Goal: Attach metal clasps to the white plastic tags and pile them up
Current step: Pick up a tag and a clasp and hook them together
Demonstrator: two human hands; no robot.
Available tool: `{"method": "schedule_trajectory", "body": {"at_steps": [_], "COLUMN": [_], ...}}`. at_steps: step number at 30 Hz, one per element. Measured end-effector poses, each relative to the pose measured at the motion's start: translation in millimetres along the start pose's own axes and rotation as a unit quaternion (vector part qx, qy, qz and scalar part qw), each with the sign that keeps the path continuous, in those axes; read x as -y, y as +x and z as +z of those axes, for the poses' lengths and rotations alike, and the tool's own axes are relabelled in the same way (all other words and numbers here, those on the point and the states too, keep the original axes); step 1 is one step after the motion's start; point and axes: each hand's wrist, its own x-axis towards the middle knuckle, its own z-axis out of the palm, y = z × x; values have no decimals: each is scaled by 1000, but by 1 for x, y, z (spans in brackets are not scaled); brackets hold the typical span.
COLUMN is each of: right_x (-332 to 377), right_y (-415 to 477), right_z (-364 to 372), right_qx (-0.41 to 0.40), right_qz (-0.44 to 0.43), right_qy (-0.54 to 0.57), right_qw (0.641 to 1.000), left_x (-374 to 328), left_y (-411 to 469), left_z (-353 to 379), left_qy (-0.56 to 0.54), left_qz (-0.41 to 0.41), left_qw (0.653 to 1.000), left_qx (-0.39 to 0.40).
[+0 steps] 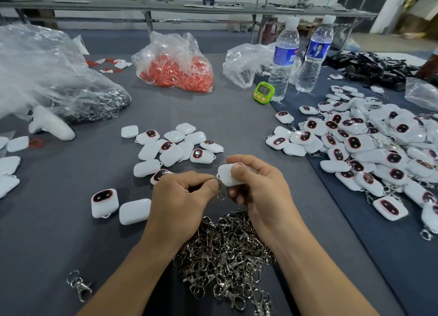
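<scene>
Mid-attach: R hand [260, 190] curls round a tag [225, 173], held just above the counter [71, 244]. L hand [182, 194] has its fingers [209, 185] pinched on a clasp [219, 189], ring right at the tag's corner. Threaded through yet? Can't tell. Progress looks good: big pile [369, 147] of clasped tags on the right. Still to do: bare tags [173, 149] centre, a few more far left, plus a fat heap [225, 256] of clasps between the wrists.

L forearm [132, 268] & R forearm [315, 263] bare as far as frame shows. L grip [182, 197] & R grip [263, 190] bare too; fingernails short, plain.
</scene>
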Motion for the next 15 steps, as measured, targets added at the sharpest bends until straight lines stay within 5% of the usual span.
{"method": "schedule_trajectory", "body": {"at_steps": [5, 8, 11, 15], "right_x": [-7, -12, -10, -2], "right_y": [-4, -7, -5, -1], "right_z": [2, 6, 4, 0], "right_qx": [-24, -29, -41, -23], "right_qz": [-97, -161, -116, -6], "right_qy": [-153, -269, -206, -26], "right_qw": [983, 949, 971, 999], "left_x": [5, 11, 8, 4], "left_y": [-5, -5, -6, 1], "left_z": [0, 0, 1, 0], "left_qy": [271, 344, 288, 41], "left_qz": [152, 213, 145, -16], "left_qw": [951, 915, 947, 999], "left_qx": [-14, -7, -16, -1]}}
